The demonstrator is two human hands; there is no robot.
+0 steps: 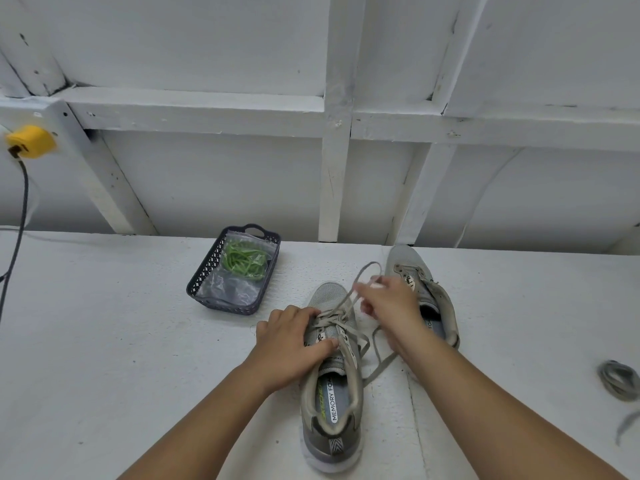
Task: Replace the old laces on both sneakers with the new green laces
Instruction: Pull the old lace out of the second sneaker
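Head view, from left to right: at the upper left we see a yellow plug (31, 141) with a dark cable (15, 230) hanging down. Left of centre sits a dark basket (207, 271) holding green laces (244, 259) in a clear bag. Our left hand (289, 344) presses on the near grey sneaker (332, 375) at lower centre, fingers curled over its old lace (337, 317). Our right hand (389, 303) pinches a loop of that lace, lifted above the toe. Behind it lies the second sneaker (420, 289), apparently unlaced. At the lower right edge we see a removed grey lace (620, 379) coiled on the white table (104, 341).
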